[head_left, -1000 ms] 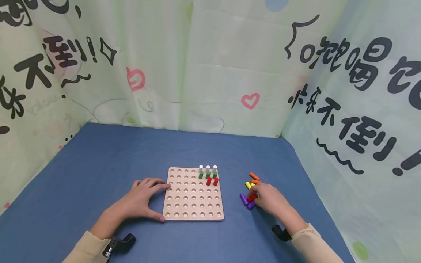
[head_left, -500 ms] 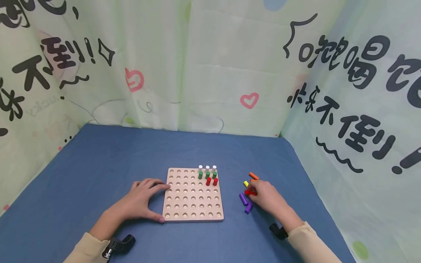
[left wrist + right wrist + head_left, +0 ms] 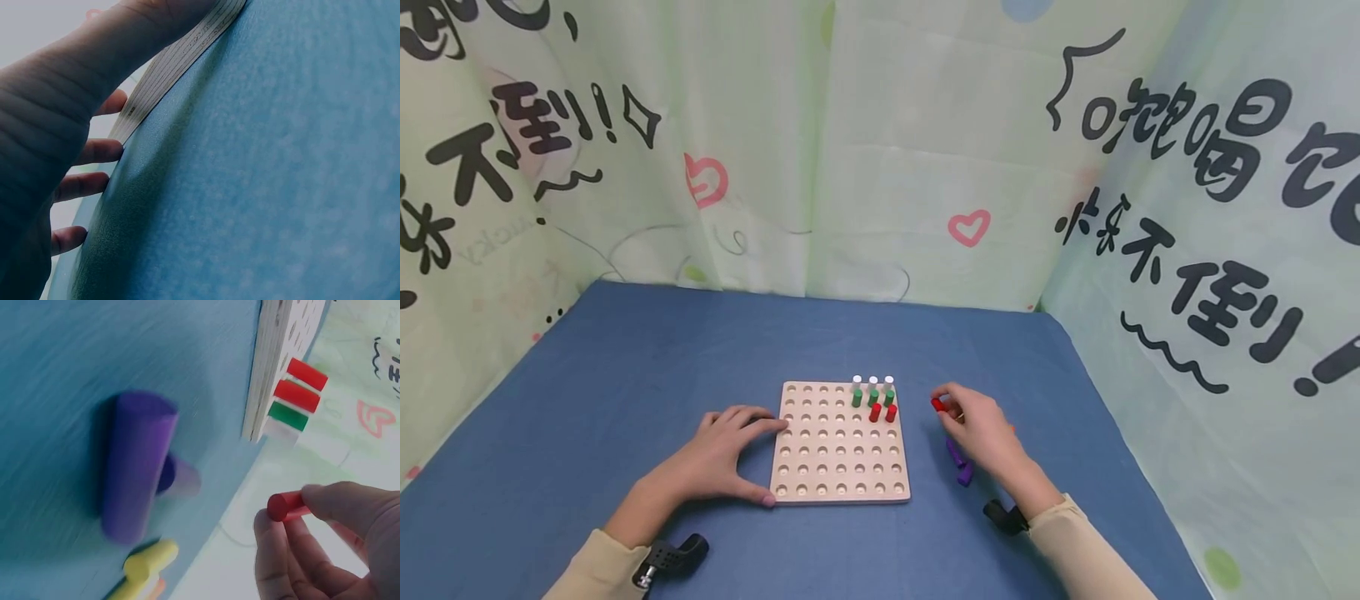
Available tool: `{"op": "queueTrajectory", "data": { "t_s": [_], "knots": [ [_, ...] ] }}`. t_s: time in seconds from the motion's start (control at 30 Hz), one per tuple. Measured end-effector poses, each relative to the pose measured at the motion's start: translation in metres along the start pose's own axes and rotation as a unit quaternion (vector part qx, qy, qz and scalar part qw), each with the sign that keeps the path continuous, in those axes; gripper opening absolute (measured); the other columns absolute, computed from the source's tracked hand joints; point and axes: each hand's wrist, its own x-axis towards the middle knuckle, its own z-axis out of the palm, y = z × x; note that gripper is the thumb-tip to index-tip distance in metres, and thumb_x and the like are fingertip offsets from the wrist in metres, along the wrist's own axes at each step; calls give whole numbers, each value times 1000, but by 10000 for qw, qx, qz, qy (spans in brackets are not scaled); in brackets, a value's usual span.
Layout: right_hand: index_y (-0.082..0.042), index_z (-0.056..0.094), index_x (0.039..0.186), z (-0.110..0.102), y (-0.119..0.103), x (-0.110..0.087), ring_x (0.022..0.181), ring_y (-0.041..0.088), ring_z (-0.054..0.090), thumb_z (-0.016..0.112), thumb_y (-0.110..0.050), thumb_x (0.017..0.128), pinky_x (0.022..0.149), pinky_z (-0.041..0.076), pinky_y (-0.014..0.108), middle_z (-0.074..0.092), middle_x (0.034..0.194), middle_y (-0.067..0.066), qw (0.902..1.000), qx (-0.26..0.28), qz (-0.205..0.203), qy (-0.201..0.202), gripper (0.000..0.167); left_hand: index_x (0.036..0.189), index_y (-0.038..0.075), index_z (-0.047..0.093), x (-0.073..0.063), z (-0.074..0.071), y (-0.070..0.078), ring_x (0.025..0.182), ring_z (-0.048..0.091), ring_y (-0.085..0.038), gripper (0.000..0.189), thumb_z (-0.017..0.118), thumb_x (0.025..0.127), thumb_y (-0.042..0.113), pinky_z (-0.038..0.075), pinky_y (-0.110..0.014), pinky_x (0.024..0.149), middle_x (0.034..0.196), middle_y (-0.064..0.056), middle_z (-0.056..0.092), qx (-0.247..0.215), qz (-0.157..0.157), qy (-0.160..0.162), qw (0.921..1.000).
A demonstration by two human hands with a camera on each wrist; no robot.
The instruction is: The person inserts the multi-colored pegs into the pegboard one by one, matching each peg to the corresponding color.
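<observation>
A pale wooden pegboard (image 3: 841, 479) with rows of round holes lies on the blue cloth. In its far right corner stand white pegs (image 3: 872, 383), green pegs (image 3: 873, 398) and two red pegs (image 3: 876, 412). My left hand (image 3: 722, 454) rests at the board's left side, thumb by the near corner and index fingertip on the edge. My right hand (image 3: 988, 429), right of the board and raised off the cloth, pinches a red peg (image 3: 287, 505) between thumb and fingers. Below it lie purple pegs (image 3: 139, 469) and yellow pegs (image 3: 152, 559), mostly covered by the hand in the head view.
Blue cloth (image 3: 700, 333) covers the table. Printed curtains (image 3: 887, 167) enclose its back and sides. A bit of orange (image 3: 1012, 429) shows beside my right hand. Each wrist wears a black camera mount (image 3: 677, 557).
My right hand has picked the red peg out of the loose pile and carried it up and left, toward the board. One purple peg shifted slightly. The left hand stays put.
</observation>
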Motion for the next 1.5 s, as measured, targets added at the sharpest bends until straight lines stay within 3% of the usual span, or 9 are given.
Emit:
{"op": "queueTrajectory", "data": {
  "t_s": [0.23, 0.5, 0.9, 1.2, 1.5],
  "knots": [
    [-11, 72, 120, 12, -16, 6, 88, 16, 66, 74, -5, 94, 78, 58, 37, 72, 109, 4, 9989, 218, -227, 359, 26, 150, 35, 53, 0, -1, 0, 138, 45, -26, 108, 68, 61, 94, 32, -61, 102, 147, 1, 52, 9, 35, -7, 10000],
    [-12, 70, 120, 24, -40, 13, 93, 17, 69, 74, -7, 95, 81, 60, 36, 72, 112, 4, 9959, 812, -11, 392, 25, 150, 35, 53, 0, 0, 0, 138, 45, -26, 108, 68, 61, 94, 31, -60, 101, 147, 1, 52, 15, 35, 19, 10000],
    [-14, 67, 109, 39, -59, 20, 84, 11, 70, 76, -11, 94, 74, 58, 29, 74, 99, 1, 9873, 1516, -201, 437, 17, 150, 35, 54, 0, -1, 1, 137, 45, -25, 109, 69, 59, 94, 31, -59, 101, 148, 0, 52, 1, -37, 1, 10000],
    [-20, 68, 104, 46, -64, 24, 75, 11, 61, 73, -17, 98, 62, 51, 26, 74, 93, -4, 9934, 1111, -186, 234, 8, 149, 33, 55, -2, -2, 1, 135, 46, -27, 106, 71, 62, 91, 32, -61, 100, 145, -1, 53, -48, 88, 83, 9999],
    [-22, 69, 97, 55, -70, 29, 73, 11, 54, 75, -20, 96, 62, 44, 26, 73, 91, -6, 9981, 538, -309, 57, 6, 149, 34, 55, -2, -2, 1, 136, 46, -27, 108, 69, 61, 93, 32, -61, 100, 146, -1, 53, -26, 42, 75, 10000]
  ]
}}
